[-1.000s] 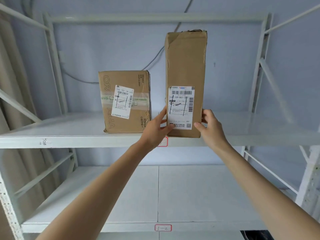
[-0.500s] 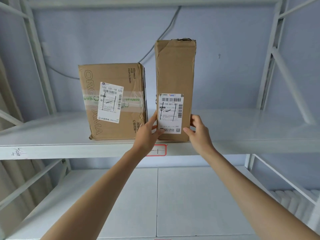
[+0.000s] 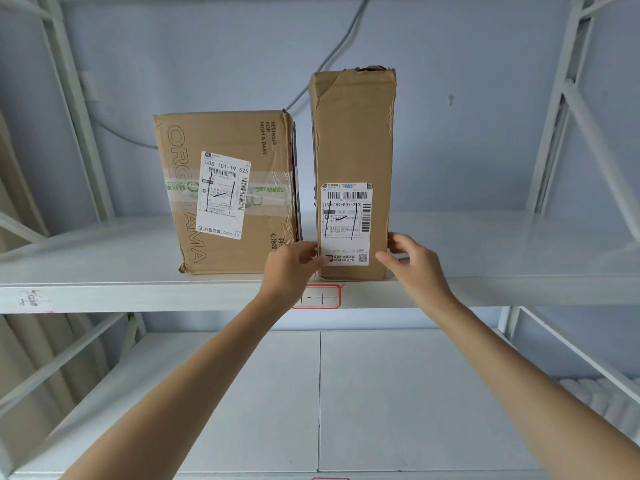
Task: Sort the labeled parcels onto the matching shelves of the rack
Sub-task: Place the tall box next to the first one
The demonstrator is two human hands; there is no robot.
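Observation:
A tall, narrow cardboard parcel (image 3: 353, 133) stands upright on the rack's upper shelf (image 3: 104, 265), its white label with hand-drawn strokes facing me. My left hand (image 3: 291, 268) grips its lower left edge and my right hand (image 3: 415, 265) its lower right edge. Just left of it, with a narrow gap between them, a wider cardboard parcel (image 3: 228, 133) with a similar marked label sits on the same shelf. A red-bordered shelf tag (image 3: 320, 296) on the shelf's front edge is partly hidden by my left wrist.
The lower shelf (image 3: 398, 393) of the rack spreads out below my arms. White uprights and diagonal braces (image 3: 79, 109) frame both sides. A grey cable (image 3: 332, 53) runs down the wall behind the parcels. White ribbed material (image 3: 602, 396) lies at the lower right.
The tall parcel has come down from above the shelf edge and now rests on the upper shelf beside the wide parcel. Both hands have stayed at its lower sides.

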